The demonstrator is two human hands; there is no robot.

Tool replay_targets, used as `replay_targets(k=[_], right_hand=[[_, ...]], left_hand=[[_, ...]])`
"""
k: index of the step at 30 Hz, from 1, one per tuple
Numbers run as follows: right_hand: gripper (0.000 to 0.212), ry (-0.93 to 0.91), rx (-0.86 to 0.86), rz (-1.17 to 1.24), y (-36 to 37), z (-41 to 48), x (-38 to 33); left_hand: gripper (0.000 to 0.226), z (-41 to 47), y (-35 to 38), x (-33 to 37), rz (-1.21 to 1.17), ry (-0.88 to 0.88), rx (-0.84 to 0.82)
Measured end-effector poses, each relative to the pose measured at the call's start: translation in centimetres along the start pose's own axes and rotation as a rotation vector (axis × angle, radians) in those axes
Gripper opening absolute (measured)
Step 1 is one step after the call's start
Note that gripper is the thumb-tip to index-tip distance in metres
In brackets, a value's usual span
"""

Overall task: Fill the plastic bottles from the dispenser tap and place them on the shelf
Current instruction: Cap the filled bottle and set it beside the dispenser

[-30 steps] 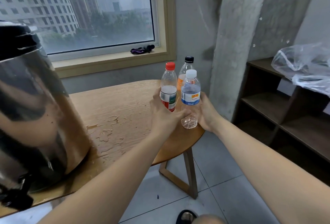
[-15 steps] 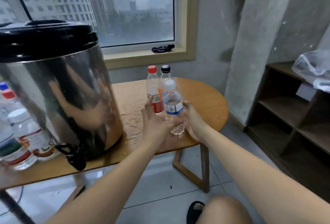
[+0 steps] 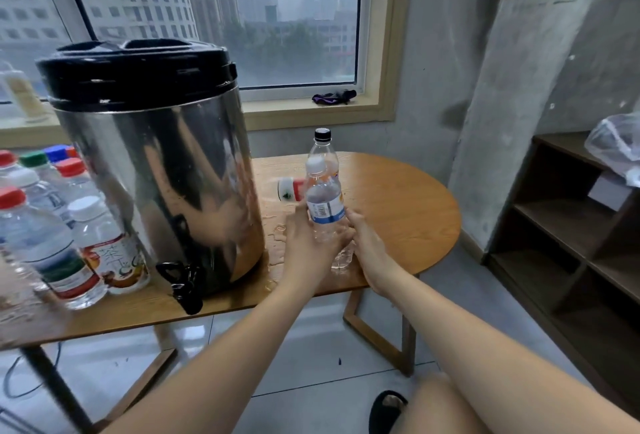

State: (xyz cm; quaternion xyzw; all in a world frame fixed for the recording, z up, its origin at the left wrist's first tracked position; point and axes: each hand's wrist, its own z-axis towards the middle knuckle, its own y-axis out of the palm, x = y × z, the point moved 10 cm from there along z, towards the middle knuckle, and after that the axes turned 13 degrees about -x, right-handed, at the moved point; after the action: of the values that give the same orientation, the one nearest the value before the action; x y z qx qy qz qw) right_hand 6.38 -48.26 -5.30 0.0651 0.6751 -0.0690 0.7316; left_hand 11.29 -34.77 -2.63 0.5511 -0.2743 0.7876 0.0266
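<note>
You grip the white-capped bottle (image 3: 323, 205) with left hand (image 3: 308, 243) and right hand (image 3: 369, 246) just right of the dispenser (image 3: 156, 174), where the red-capped bottle (image 3: 289, 189) now lies toppled, probably needing righting first.

Dim grey window (image 3: 207, 18) daylight; wide-angle bending, blurred left edge.
</note>
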Motion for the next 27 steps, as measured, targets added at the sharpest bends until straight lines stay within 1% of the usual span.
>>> replay_targets(k=[3,6,8,10,13,17,20,22,24,27], right_hand=[[0.040,0.012,0.015,0.012,-0.3,-0.2,-0.2],[0.037,0.022,0.078,0.056,-1.3,-0.1,-0.5],[0.052,0.011,0.107,0.025,-2.0,0.5,-1.5],[0.065,0.022,0.093,0.018,-2.3,1.7,-1.9],[0.067,0.023,0.067,-0.021,-2.4,3.3,-2.4],[0.072,-0.034,0.164,-0.050,-3.0,2.2,-3.4],[0.067,-0.140,0.209,-0.078,-2.4,-1.1,-5.1],[0.061,-0.206,0.171,-0.099,-1.1,-3.4,-6.2],[0.057,-0.258,0.095,-0.106,0.7,-5.7,-7.1],[0.055,-0.286,0.030,-0.101,2.8,-8.4,-7.5]], left_hand=[[0.095,-0.1,0.1,-0.3,-0.008,-0.019,-0.018],[0.096,-0.3,0.2,-0.4,-0.031,-0.024,-0.052],[0.099,-0.4,0.2,-0.2,-0.033,-0.026,-0.068],[0.101,-0.4,0.3,-0.1,-0.043,-0.039,-0.083],[0.095,-0.6,0.2,0.1,-0.060,-0.052,-0.087],[0.079,-1.2,-1.0,0.7,-0.014,-0.026,-0.071],[0.077,-2.2,-1.9,1.9,0.005,0.017,-0.082],[0.078,-3.4,-2.4,2.9,0.022,0.049,-0.099],[0.078,-4.9,-2.8,3.6,0.038,0.079,-0.130],[0.068,-7.7,-3.2,4.6,0.055,0.135,-0.181]])
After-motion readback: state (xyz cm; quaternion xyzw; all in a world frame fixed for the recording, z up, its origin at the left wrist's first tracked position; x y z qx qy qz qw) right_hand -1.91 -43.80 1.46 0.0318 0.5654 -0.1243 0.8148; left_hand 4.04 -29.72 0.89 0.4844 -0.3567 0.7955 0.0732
